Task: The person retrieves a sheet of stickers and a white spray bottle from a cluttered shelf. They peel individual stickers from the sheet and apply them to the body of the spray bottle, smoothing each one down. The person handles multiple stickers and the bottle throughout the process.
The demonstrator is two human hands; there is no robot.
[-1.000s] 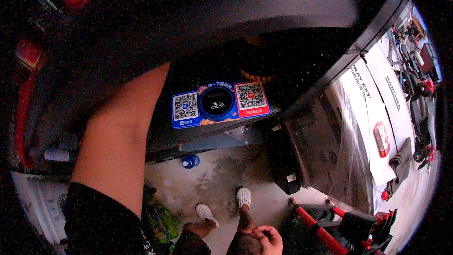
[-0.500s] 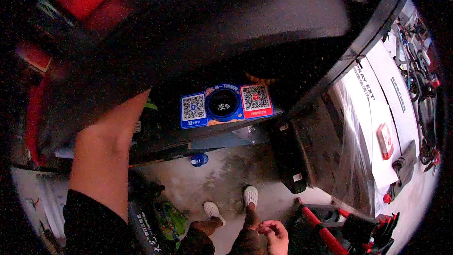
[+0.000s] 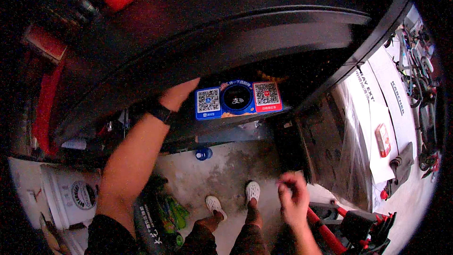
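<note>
My left hand (image 3: 178,96), with a black band (image 3: 161,113) on its wrist, reaches in beneath the dark curved panel (image 3: 283,35). Its fingers are hidden there, so what they touch does not show. Just right of that hand stands a blue and red payment sign (image 3: 238,98) with square codes and a round black disc. My right hand (image 3: 293,198) hangs in the air above the floor at the lower right. Its fingers are curled and slightly blurred; I cannot make out anything in them.
White cartons (image 3: 394,94) wrapped in clear film stand at the right. Below them is a black and red piece of equipment (image 3: 358,226). A blue-capped bottle (image 3: 203,154) stands on the floor (image 3: 212,172). At the lower left are a white bucket (image 3: 75,196) and a green item (image 3: 172,212).
My left hand has come into view, its forearm shifting right toward the payment sign. My right hand has risen and moved right. The view has shifted, showing the white bucket more.
</note>
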